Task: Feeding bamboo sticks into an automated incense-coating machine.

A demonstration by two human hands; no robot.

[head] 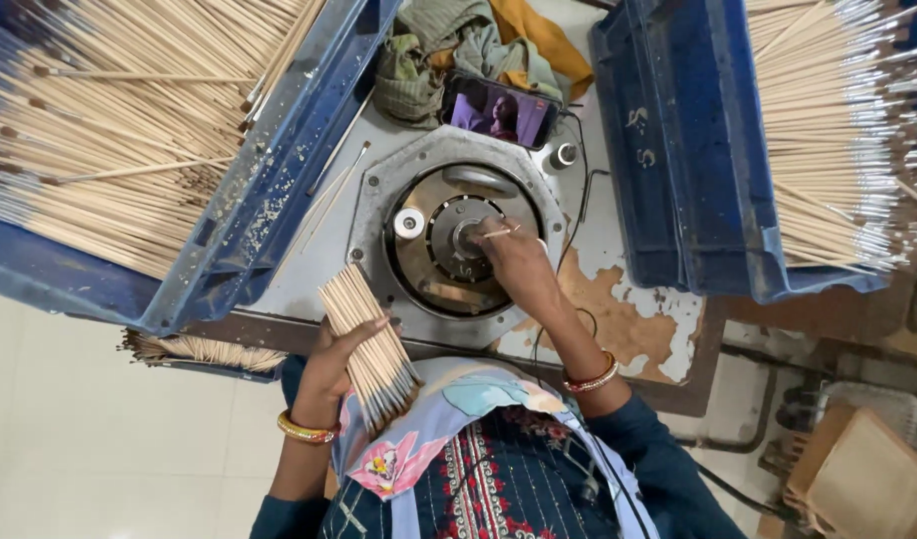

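Stick [498,233] between right-hand fingers [510,240]

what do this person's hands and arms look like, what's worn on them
Both hands are bare. The left hand has a gold-coloured bangle at the wrist; the right hand has red and gold bangles. Dark blue sleeves cover both arms further up.

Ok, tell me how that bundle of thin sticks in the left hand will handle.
The bundle of sticks probably weighs little: the left hand alone holds it. The smooth, loose, untied sticks may slide or fan apart. Each looks thin, so likely snaps easily.
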